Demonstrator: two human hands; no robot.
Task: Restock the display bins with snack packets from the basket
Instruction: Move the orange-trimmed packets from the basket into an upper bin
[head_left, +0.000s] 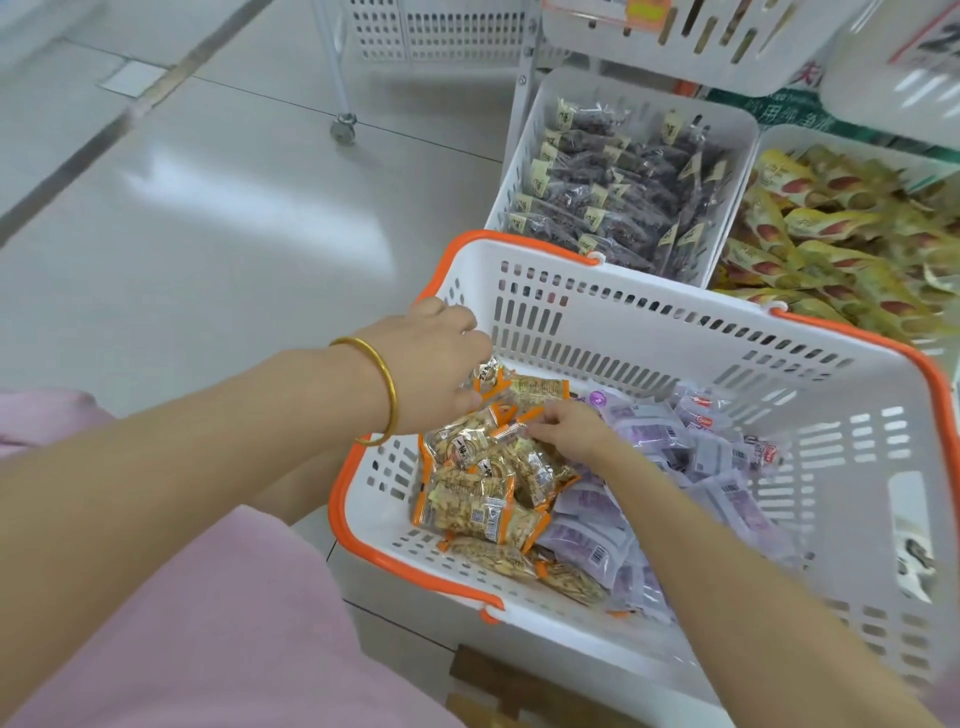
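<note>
A white basket with an orange rim (649, 332) sits in front of me. Inside it, orange peanut packets (478, 493) are heaped on the left and purple packets (727, 499) lie on the right. My left hand (431, 364), a gold bangle on its wrist, reaches over the basket's near-left corner and grips several orange packets at the top of the heap. My right hand (566, 428) lies in the basket with its fingers pinching an orange packet (511, 428). Beyond the basket stands a white display bin of dark snack packets (623, 187).
A second bin holds yellow-and-red packets (841, 244) at the right. More white bins (701, 31) hang on the rack above. A wheeled white rack (343, 124) stands on the tiled floor to the left. My pink clothing (182, 623) fills the lower left.
</note>
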